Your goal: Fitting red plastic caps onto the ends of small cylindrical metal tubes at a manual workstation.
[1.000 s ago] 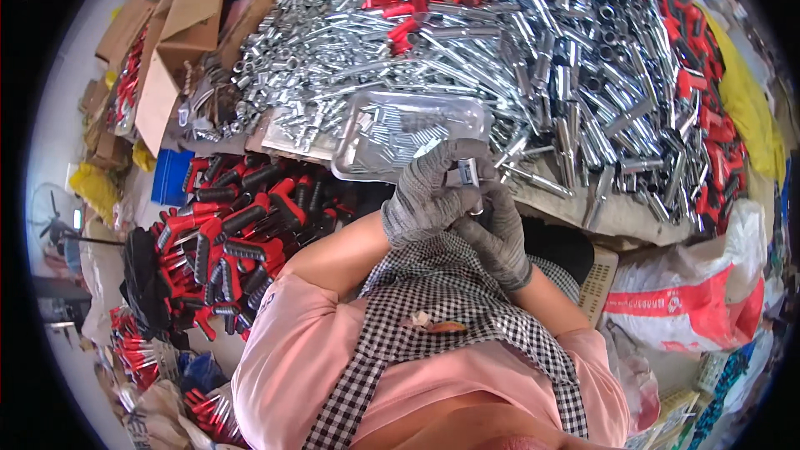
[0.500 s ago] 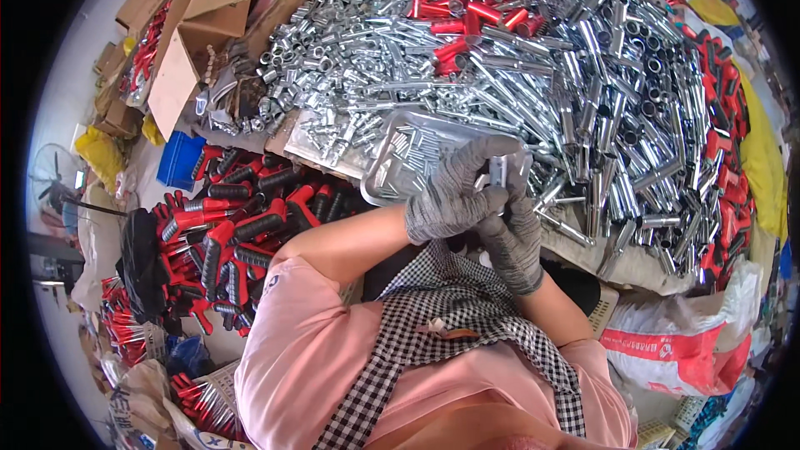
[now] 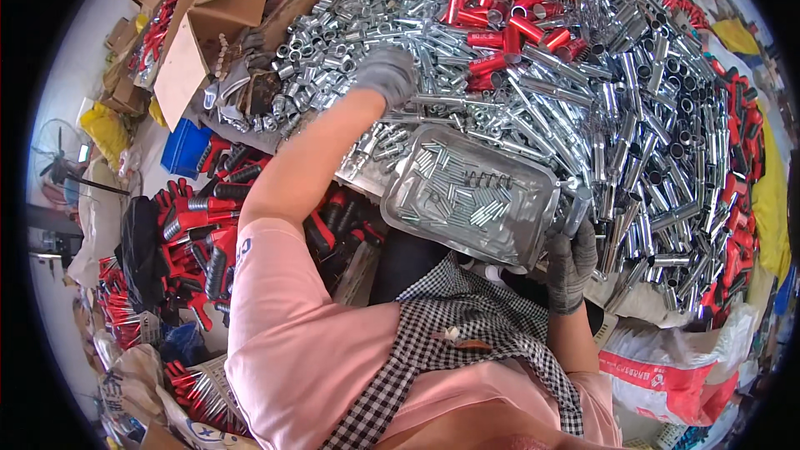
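Observation:
My left hand point(image 3: 385, 77), in a grey knit glove, reaches out over the far-left heap of small silver metal fittings point(image 3: 321, 67). Its fingers are smeared and partly hidden, so their grip does not show. Near the right end of the clear tray, my gloved right hand point(image 3: 572, 271) is closed around a silver metal tube-shaped part point(image 3: 576, 212), which stands upright from its fingers. The tray point(image 3: 521, 243) lies close in front of me and holds short metal pins point(image 3: 492, 213) and a dark coil spring point(image 3: 489, 180).
Red tubes point(image 3: 504, 37) top the heap at the back, with long chrome tubes point(image 3: 658, 167) piled at right. Red-and-black handles point(image 3: 218, 258) fill the left side below a blue bin point(image 3: 185, 148). An open cardboard box point(image 3: 225, 12) stands far left; a white-and-red sack point(image 3: 675, 375) sits near right.
My hands were together over the tray at a metal part. The left has gone up and left to the fittings; the right has shifted right and down, holding the part.

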{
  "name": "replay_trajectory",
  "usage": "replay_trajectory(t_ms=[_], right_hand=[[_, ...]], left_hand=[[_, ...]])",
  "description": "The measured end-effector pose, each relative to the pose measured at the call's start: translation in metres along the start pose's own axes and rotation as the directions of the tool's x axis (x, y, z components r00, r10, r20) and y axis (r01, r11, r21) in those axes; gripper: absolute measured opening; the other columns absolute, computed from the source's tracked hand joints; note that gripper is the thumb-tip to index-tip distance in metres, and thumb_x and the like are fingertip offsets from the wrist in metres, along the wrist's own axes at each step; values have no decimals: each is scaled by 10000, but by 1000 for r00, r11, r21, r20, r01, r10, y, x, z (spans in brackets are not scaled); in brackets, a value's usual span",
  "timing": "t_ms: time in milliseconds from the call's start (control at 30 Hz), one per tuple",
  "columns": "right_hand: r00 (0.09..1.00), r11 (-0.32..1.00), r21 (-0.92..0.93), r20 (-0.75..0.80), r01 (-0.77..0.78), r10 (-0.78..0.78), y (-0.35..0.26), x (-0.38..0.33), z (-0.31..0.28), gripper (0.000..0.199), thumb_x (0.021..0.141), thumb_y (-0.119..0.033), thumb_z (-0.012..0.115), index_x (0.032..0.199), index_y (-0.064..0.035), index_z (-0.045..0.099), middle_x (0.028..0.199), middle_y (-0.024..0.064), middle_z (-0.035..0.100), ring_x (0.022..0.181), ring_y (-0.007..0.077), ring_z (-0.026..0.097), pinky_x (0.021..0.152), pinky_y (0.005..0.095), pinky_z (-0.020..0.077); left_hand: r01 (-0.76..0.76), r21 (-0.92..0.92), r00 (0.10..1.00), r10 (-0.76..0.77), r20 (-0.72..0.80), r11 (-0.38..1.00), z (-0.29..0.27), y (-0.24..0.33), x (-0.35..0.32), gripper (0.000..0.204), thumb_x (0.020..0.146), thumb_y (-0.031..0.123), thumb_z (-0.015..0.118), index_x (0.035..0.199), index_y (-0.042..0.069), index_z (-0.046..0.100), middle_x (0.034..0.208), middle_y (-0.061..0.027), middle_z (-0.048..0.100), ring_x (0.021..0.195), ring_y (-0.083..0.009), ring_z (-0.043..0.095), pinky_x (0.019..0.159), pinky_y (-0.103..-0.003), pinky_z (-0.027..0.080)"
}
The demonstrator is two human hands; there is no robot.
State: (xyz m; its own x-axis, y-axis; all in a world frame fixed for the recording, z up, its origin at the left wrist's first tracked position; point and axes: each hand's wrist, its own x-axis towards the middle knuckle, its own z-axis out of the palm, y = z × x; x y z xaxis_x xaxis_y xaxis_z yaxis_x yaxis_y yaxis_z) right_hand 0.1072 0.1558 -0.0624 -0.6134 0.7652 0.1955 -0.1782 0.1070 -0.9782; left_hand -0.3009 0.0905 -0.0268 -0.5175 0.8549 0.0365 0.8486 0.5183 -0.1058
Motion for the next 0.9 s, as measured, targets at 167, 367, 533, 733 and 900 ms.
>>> replay_trajectory(t_ms=[167, 367, 533, 733, 900], right_hand=[[1000, 998, -47, -12, 28, -29, -1, 5, 6, 375, 893, -235, 613, 1181, -26, 497, 917, 38, 589, 846, 118, 543, 773, 275, 451], [995, 996, -14, 31, 90, -90, 9, 7, 7, 481, 874, -196, 641, 1307, -70, 473, 988, 52, 604, 881, 137, 558, 808, 290, 454], [997, 997, -16, -12, 81, -81, 2, 8, 14, 330, 891, -157, 589, 1175, -7, 511, 903, 63, 601, 833, 143, 558, 780, 295, 456], [937, 731, -591, 279, 341, -211, -36, 54, 17, 300, 831, -58, 575, 1122, -9, 526, 917, 139, 615, 802, 245, 609, 720, 336, 482], [728, 359, -645, 660, 675, -182, -23, 130, 42, 264, 817, -83, 528, 1078, -51, 548, 1070, 124, 622, 1085, 304, 562, 970, 393, 406]], left_hand=[[-223, 269, 963, 169, 209, 937, -15, 27, 21, 359, 776, 216, 611, 1090, 45, 637, 1068, -150, 647, 1004, -333, 611, 845, -415, 504], [-589, -265, 806, 581, -116, 764, 14, 11, 13, 521, 815, 313, 616, 1299, 148, 515, 1340, -124, 468, 1231, -290, 448, 1046, -413, 345], [-603, 81, 798, 599, 63, 794, -1, 20, 19, 640, 764, 522, 573, 1314, 201, 504, 1398, -80, 417, 1295, -270, 373, 1099, -522, 181], [-757, 19, 644, 751, -146, 653, 20, 2, 49, 598, 715, 406, 682, 1254, 185, 546, 1297, -104, 499, 1208, -286, 452, 1039, -434, 324], [-448, 150, 877, 466, -119, 882, 3, 46, 87, 581, 747, 479, 643, 1218, 148, 562, 1180, -118, 528, 1122, -294, 497, 939, -452, 394]])
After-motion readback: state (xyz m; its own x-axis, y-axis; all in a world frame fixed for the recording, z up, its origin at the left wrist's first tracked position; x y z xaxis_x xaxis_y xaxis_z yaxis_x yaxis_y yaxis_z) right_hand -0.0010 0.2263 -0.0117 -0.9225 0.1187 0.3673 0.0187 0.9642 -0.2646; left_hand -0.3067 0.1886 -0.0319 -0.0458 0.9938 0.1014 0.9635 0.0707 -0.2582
